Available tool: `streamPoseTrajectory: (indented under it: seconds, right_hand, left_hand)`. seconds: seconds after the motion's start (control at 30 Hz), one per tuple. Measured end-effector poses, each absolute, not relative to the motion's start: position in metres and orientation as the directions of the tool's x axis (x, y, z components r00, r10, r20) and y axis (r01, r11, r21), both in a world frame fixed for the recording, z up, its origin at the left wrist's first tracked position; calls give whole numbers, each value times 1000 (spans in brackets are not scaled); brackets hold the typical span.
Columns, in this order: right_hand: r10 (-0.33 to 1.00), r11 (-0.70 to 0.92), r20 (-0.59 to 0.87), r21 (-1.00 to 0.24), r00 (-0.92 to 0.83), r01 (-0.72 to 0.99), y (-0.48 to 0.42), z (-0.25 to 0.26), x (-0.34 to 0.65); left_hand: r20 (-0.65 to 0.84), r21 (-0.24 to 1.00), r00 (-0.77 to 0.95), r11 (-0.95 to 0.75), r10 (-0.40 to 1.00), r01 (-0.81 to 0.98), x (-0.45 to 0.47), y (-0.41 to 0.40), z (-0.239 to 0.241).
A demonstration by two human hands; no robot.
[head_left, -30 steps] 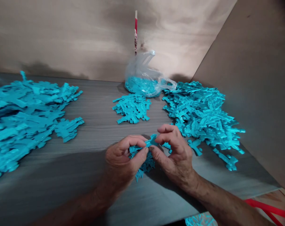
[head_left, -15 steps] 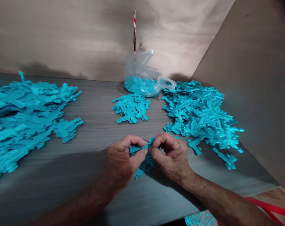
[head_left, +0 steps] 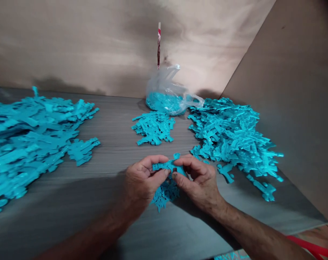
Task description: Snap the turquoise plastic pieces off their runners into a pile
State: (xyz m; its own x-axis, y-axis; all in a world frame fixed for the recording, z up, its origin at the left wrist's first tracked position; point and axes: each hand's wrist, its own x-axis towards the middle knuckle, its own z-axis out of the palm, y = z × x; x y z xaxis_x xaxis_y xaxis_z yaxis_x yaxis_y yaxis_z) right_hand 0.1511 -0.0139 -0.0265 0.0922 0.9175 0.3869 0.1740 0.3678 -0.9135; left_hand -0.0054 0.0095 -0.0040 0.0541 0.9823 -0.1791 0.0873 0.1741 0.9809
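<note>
My left hand (head_left: 142, 180) pinches the left end of a small flat turquoise plastic piece (head_left: 168, 164) between thumb and fingers. From the other side my right hand (head_left: 200, 180) grips the same piece, its thumb below and forefinger on top. A short nub of the piece sticks up between the two hands, and a dark gap shows near the right thumb. Just beneath lies a little heap of turquoise scraps (head_left: 164, 196), partly hidden by the hands. Beyond them on the table sits a small pile of flat turquoise pieces (head_left: 154, 128).
Large heaps of similar turquoise pieces lie at left (head_left: 31, 144) and right (head_left: 231, 130). A clear plastic bag (head_left: 166, 97) holding turquoise bits stands at the back, by a wooden wall (head_left: 85, 43). A red-and-white strip (head_left: 158, 47) rises behind the bag.
My fingers have shifted on the turquoise piece; more of its face and its upper nub now show between my hands. The view has moved slightly, so the surroundings appear a little lower.
</note>
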Motion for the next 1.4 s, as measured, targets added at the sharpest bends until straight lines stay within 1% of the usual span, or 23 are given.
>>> streamPoseTrajectory:
  seconds: [0.17, 0.3, 0.7, 0.9, 1.1, 1.2, 1.3, 1.4]
  right_hand:
    - [899, 399, 428, -888, 93, 229, -14, -29, 149]
    - [903, 376, 416, -888, 112, 267, -15, -29, 148]
    - [932, 317, 347, -921, 105, 225, -12, -35, 147]
    - [946, 298, 318, -933, 70, 203, -11, -36, 148]
    - [948, 293, 313, -930, 61, 221, -8, -34, 148]
    - [934, 318, 350, -906, 69, 280, -9, -33, 148]
    - [903, 367, 425, -841, 66, 397, -10, -34, 148]
    - [870, 421, 492, -779, 36, 464, -10, -36, 148]
  left_hand:
    - [-161, 983, 44, 156, 986, 96, -6, 9, -4]
    - [-167, 980, 41, 162, 985, 118, -6, 6, -3]
    - [-200, 973, -7, 200, 980, 119, -2, 7, -1]
    - [-175, 976, 4, 173, 985, 133, -3, 10, -7]
    - [-163, 976, 24, 158, 986, 149, -4, 13, -11]
    - [-150, 975, 26, 144, 988, 167, -5, 11, -10]
    - [-117, 977, 41, 108, 992, 182, -6, 10, -12]
    - [-80, 981, 53, 70, 995, 178, -5, 11, -18]
